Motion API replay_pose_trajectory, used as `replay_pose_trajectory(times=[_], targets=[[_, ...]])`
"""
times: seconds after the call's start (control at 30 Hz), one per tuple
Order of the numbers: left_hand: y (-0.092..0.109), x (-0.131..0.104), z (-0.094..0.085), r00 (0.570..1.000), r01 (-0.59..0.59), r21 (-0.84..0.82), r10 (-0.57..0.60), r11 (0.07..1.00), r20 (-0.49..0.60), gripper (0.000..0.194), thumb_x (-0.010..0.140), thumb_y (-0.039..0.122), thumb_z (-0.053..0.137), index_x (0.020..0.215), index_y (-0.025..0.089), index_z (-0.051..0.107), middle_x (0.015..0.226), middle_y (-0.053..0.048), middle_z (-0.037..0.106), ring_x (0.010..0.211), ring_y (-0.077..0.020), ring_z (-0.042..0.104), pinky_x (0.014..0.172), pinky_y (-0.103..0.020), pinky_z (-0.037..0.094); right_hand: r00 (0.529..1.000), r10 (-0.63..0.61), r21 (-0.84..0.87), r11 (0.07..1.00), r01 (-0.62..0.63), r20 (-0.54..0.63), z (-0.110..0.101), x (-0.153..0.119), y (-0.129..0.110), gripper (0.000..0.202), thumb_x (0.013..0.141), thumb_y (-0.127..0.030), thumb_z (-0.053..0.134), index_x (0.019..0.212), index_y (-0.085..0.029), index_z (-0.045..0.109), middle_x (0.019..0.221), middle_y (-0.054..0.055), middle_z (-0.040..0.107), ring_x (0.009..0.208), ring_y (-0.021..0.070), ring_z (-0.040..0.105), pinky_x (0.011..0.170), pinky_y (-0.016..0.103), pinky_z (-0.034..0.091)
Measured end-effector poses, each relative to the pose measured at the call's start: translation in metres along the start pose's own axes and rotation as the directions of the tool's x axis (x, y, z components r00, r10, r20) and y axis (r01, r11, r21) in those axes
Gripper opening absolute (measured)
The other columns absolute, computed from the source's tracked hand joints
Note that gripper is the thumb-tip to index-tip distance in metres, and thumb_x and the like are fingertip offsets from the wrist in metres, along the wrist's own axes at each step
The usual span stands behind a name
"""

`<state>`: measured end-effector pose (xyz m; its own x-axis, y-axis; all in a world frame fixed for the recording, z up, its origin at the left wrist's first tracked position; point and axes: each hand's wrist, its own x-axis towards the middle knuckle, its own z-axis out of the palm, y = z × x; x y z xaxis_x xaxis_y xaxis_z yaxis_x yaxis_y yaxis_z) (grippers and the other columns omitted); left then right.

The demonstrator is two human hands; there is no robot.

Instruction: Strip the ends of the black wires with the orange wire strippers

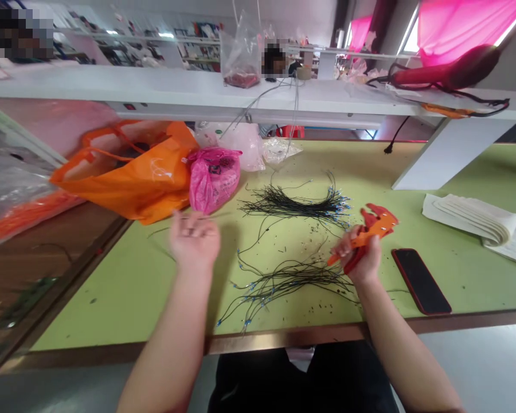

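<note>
My left hand [195, 240] is raised over the left part of the green table, smeared a little by motion. Its fingers are curled, and a thin dark wire [158, 232] shows beside them, seemingly pinched there. In my right hand [367, 258] is an orange and red wire stripper [380, 222], its jaws pointing up and away. Under and left of that hand lies a loose bunch of black wires [284, 278] with blue tips towards the left. Farther back lies a denser bundle of black wires [301, 202], its blue ends at the right.
A phone [421, 281] and folded white sheets [473, 215] lie at the right. An orange bag [150, 178] and pink plastic bag [215, 179] stand at the back left. Across the back runs a white shelf [176, 89]; its support panel [438, 158] meets the table. Dark scraps dot the tabletop.
</note>
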<state>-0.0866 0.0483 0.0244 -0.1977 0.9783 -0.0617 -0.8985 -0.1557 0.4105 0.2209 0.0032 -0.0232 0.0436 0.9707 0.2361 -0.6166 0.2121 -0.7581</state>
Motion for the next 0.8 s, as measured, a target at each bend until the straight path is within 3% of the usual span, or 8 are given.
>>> replay_pose_trajectory(times=[0.1,0.17,0.27,0.37,0.53,0.67,0.8], targets=[[-0.024,-0.015,0.009,0.997,0.068,0.074,-0.07,0.995,0.025,0.06,0.104,0.029,0.051,0.052,0.018,0.023,0.05,0.006,0.039,0.037,-0.0034,0.035,0.042,-0.015,0.041,0.981,0.16,-0.078,0.985,-0.152,0.113,0.006,-0.002,0.012,0.049,0.08,-0.072,0.067,0.089,-0.024,0.057,0.068,0.0,0.056,0.063,0.0204,0.057,0.068,0.04,0.057],[-0.044,-0.032,0.017,0.993,0.068,0.165,-0.082,0.984,0.079,0.066,0.102,0.032,0.056,0.049,0.017,0.019,0.049,0.005,0.037,0.038,-0.0043,0.036,0.042,-0.017,0.041,0.955,0.233,-0.115,0.97,-0.214,0.182,0.011,-0.006,0.024,0.05,0.08,-0.069,0.071,0.094,-0.023,0.059,0.075,0.003,0.061,0.071,0.0225,0.061,0.073,0.042,0.057],[-0.06,-0.054,0.023,0.989,-0.028,0.296,-0.018,0.955,0.15,0.075,0.1,0.043,0.059,0.043,0.017,0.018,0.048,0.003,0.036,0.04,-0.0063,0.039,0.045,-0.021,0.046,0.933,0.297,-0.132,0.953,-0.274,0.205,0.014,-0.01,0.037,0.048,0.082,-0.065,0.072,0.098,-0.021,0.061,0.08,0.005,0.064,0.076,0.0233,0.064,0.072,0.04,0.058],[-0.064,-0.067,0.021,0.966,-0.157,0.414,0.052,0.897,0.253,0.078,0.092,0.055,0.066,0.037,0.017,0.025,0.049,0.0,0.041,0.042,-0.0087,0.042,0.05,-0.027,0.053,0.927,0.324,-0.134,0.944,-0.303,0.19,0.014,-0.011,0.042,0.051,0.081,-0.067,0.072,0.098,-0.02,0.06,0.081,0.006,0.065,0.077,0.0238,0.066,0.07,0.038,0.059],[-0.071,-0.078,0.012,0.884,-0.304,0.515,0.036,0.802,0.466,0.071,0.088,0.06,0.069,0.036,0.018,0.045,0.052,-0.003,0.052,0.045,-0.0116,0.047,0.054,-0.033,0.058,0.927,0.325,-0.131,0.943,-0.305,0.189,0.014,-0.011,0.044,0.054,0.079,-0.07,0.072,0.098,-0.02,0.059,0.084,0.007,0.067,0.08,0.0249,0.068,0.07,0.038,0.06],[-0.078,-0.082,0.006,0.835,-0.404,0.558,0.043,0.725,0.548,0.069,0.093,0.06,0.061,0.038,0.019,0.053,0.055,-0.006,0.056,0.049,-0.0141,0.052,0.059,-0.035,0.059,0.917,0.331,-0.123,0.943,-0.311,0.222,0.017,-0.012,0.043,0.053,0.081,-0.069,0.071,0.099,-0.02,0.059,0.084,0.007,0.066,0.081,0.0252,0.068,0.072,0.039,0.06],[-0.082,-0.083,0.002,0.821,-0.43,0.583,0.03,0.689,0.57,0.067,0.092,0.061,0.061,0.04,0.02,0.055,0.055,-0.007,0.058,0.051,-0.0161,0.053,0.061,-0.035,0.058,0.907,0.35,-0.164,0.934,-0.318,0.234,0.019,-0.013,0.043,0.055,0.081,-0.071,0.069,0.098,-0.02,0.059,0.084,0.007,0.066,0.08,0.0249,0.067,0.071,0.039,0.059]])
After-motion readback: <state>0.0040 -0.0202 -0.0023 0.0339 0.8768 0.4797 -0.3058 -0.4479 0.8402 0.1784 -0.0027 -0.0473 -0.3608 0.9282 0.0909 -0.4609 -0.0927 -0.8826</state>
